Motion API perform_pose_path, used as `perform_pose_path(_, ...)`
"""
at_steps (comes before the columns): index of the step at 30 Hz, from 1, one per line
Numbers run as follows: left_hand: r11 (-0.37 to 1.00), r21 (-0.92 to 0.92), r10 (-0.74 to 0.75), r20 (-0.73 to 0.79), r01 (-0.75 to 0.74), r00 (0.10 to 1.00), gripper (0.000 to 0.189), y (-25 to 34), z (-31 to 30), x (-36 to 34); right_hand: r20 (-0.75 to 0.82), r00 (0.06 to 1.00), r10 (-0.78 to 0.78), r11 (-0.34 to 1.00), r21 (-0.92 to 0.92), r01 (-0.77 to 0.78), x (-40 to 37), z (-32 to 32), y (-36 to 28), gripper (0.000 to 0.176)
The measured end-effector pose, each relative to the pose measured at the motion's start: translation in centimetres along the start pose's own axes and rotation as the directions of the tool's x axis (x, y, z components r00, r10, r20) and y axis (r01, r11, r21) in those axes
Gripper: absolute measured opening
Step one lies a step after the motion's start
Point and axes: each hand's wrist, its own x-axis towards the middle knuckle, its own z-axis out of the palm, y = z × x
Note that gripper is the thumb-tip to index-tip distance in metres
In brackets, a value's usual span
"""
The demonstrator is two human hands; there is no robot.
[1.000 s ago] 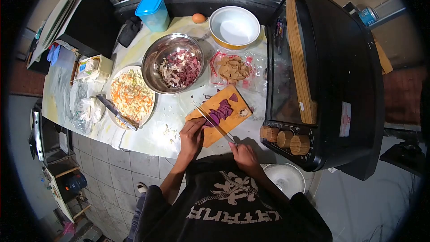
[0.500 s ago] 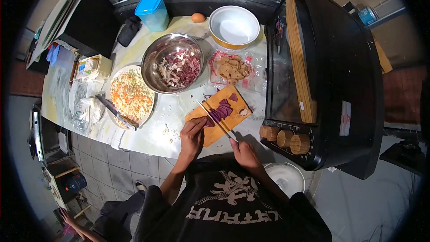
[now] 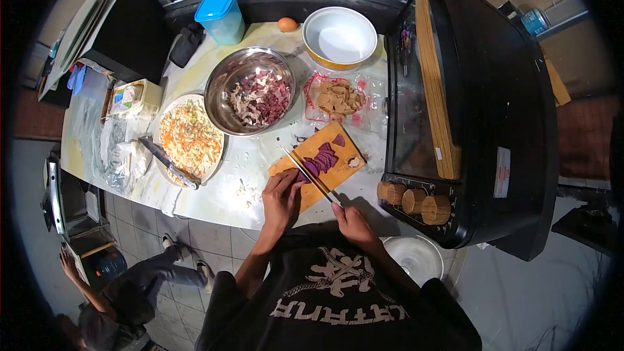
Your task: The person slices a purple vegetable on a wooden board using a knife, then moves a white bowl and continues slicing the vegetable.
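Note:
My right hand (image 3: 356,222) grips the handle of a long-bladed knife (image 3: 308,175), its blade running diagonally over a wooden cutting board (image 3: 340,129). Beside the blade, my left hand (image 3: 281,196) has its fingers curled on a piece of purple vegetable (image 3: 301,178), mostly hidden under the fingertips. Right of the knife lie overlapping purple slices (image 3: 320,160), with a separate piece near the board's far edge. A small pale lump (image 3: 353,162) sits at the board's right corner.
Around the board are a steel bowl (image 3: 214,114) of chopped purple and white pieces, a plate (image 3: 221,156) of shredded vegetables with another knife (image 3: 168,164), brown slices (image 3: 340,99) on plastic, and a white bowl (image 3: 340,32). A black oven (image 3: 500,117) bounds the right. Another person (image 3: 130,299) stands lower left.
The knife blade and my left hand have shifted very slightly on the board. At the lower left, the other person has moved further into view, legs apart.

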Motion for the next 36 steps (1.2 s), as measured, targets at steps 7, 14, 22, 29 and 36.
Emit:
perform_pose_path(7, 0.994, -0.07, -0.085, 0.022, 0.087, 0.996, 0.026, 0.4, -0.1, 0.4, 0.01, 1.0, 0.005, 1.0, -0.03, -0.005, -0.1, -0.4, -0.4, 0.064)
perform_pose_path(14, 0.993, -0.082, -0.083, 0.067, 0.088, 0.994, 0.026, 0.6, -0.5, 0.8, -0.045, 0.998, -0.04, 0.999, -0.02, 0.039, 0.3, -0.2, -0.2, 0.063)
perform_pose_path(22, 0.983, -0.138, -0.112, 0.071, 0.121, 0.991, 0.027, 0.4, -0.3, 0.8, -0.017, 0.999, -0.051, 0.999, 0.003, 0.051, 0.5, -0.1, -0.2, 0.061)
perform_pose_path(29, 0.991, -0.098, -0.079, 0.073, 0.086, 0.994, 0.03, 0.3, -0.2, 0.8, -0.033, 0.997, -0.073, 0.997, 0.026, 0.074, 0.2, -0.3, -0.6, 0.06)
perform_pose_path(36, 0.99, -0.085, -0.103, 0.098, 0.112, 0.99, 0.03, 0.3, -0.5, 0.9, -0.048, 0.985, -0.164, 0.982, 0.091, 0.168, 0.3, -0.6, -2.1, 0.053)
